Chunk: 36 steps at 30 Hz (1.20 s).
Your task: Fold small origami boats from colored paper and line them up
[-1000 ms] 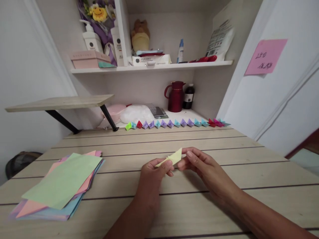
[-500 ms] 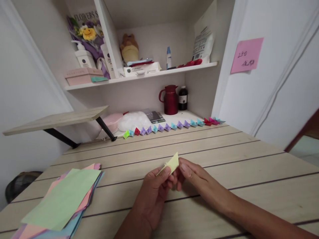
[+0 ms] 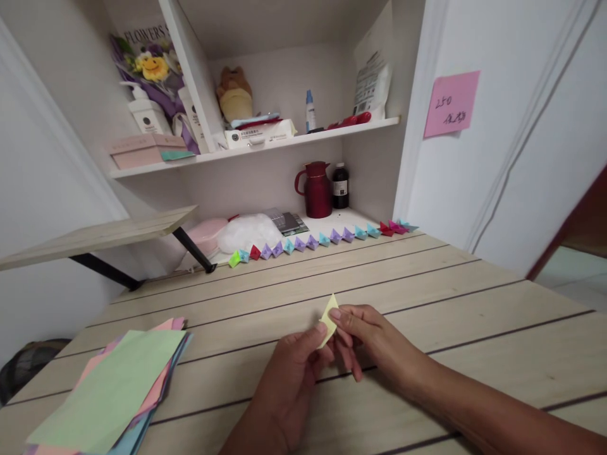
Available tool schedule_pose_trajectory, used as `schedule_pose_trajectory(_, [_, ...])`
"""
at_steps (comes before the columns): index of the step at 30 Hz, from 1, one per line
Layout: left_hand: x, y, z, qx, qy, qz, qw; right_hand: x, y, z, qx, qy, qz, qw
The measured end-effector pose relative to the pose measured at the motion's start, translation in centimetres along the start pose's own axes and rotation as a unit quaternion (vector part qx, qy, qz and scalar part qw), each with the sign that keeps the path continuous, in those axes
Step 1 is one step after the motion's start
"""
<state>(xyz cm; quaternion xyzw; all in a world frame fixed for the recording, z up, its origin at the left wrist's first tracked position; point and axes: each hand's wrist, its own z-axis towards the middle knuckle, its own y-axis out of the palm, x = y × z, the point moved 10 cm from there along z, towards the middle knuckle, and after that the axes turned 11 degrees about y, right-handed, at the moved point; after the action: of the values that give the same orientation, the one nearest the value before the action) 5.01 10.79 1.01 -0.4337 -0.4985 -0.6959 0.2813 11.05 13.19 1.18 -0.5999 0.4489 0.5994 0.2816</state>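
A small folded piece of yellow paper (image 3: pixel 328 321) is pinched between my two hands, above the middle of the table. My left hand (image 3: pixel 298 366) grips its lower left edge with the thumb on top. On the other side, my right hand (image 3: pixel 367 335) presses its thumb on the paper's face near the upper right edge, with some fingers curled below. The fingers partly cover the folded paper. Along the table's back edge runs a row of small folded paper boats (image 3: pixel 300 244) in purple, blue, red, pink and green.
A stack of coloured paper sheets (image 3: pixel 114 385), light green on top, lies at the left on the slatted table (image 3: pixel 227 303). A small raised shelf (image 3: pixel 99 234) stands behind it. At the back are a red jug (image 3: pixel 317 193), a dark bottle (image 3: pixel 340 186) and a white plastic bag (image 3: pixel 249 232).
The folded paper has turned more upright and looks narrower. My right thumb has moved from its edge onto its face. The whole view has shifted slightly.
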Motion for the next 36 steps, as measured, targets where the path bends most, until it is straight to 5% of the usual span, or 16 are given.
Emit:
schedule_pose_trajectory(6, [-0.9,-2.3,-0.1,0.095,0.002,-0.034,0.995,-1.1,0.4,-0.4,-0.003,-0.036,-0.036,0.999])
schedule_pose_trajectory(11, [0.1,-1.7,0.2,0.062,0.066,0.107,0.990,-0.1,0.9,0.0,-0.020,0.018,-0.051,0.998])
schedule_pose_trajectory(15, [2.1,-2.0,0.0,0.071,0.136,0.308,0.939,-0.2,0.7,0.2,-0.025,-0.011,-0.068,0.997])
schedule_pose_trajectory(23, [4.4,-2.3,-0.3,0.073,0.198,0.527,0.823,-1.2,-1.5,0.3,0.038,-0.032,-0.144,0.988])
schedule_pose_trajectory(25, [4.2,-2.5,-0.1,0.073,0.198,0.513,0.832,-1.5,-1.9,0.2,0.044,-0.037,-0.141,0.988])
schedule_pose_trajectory(31, [2.3,-3.3,0.3,0.103,0.122,0.328,0.931,-1.5,-1.3,0.2,0.009,-0.021,-0.074,0.997])
schedule_pose_trajectory(36, [2.4,-2.8,0.1,0.108,0.123,0.295,0.941,-1.3,-0.8,0.0,0.005,-0.006,-0.051,0.999])
